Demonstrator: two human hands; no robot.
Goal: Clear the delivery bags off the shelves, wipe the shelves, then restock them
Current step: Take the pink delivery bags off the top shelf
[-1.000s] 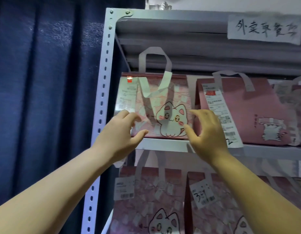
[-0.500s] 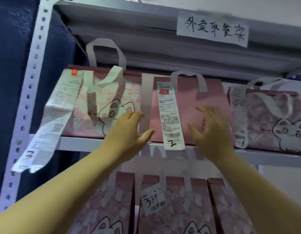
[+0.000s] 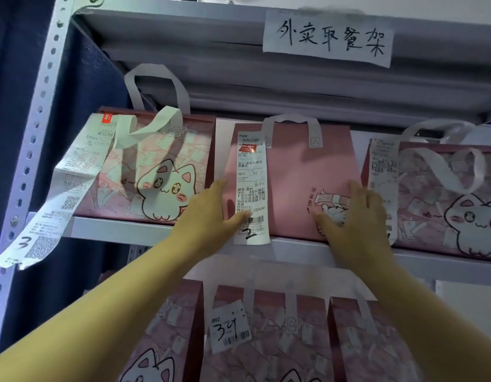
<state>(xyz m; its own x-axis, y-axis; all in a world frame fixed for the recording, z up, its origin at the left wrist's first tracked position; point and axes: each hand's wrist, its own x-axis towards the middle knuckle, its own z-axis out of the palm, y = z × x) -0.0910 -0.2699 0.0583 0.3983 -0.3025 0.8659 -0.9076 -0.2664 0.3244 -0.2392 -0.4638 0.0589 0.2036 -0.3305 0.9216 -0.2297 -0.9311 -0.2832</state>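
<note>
— Since a moment before, the left hand (image 3: 208, 216) and the right hand (image 3: 357, 219) had closed in on the middle bag (image 3: 294, 172).
— Where was that bag?
— It stood on the upper shelf (image 3: 114, 230), between the left cat bag (image 3: 156, 166) and the right cat bag (image 3: 445, 194), close to both.
— What was under the shelf?
— More pink bags (image 3: 280, 348) in a row.
— Were the hands holding the middle bag?
— Yes. The left hand gripped its left edge, with the thumb on the long receipt (image 3: 251, 188). The right hand gripped its right edge, with the thumb on the front.
— And the receipt?
— It hung down the bag's front and had a "2" written at the bottom.
— Anything smaller?
— One lower bag had a little tag (image 3: 230, 330).
</note>
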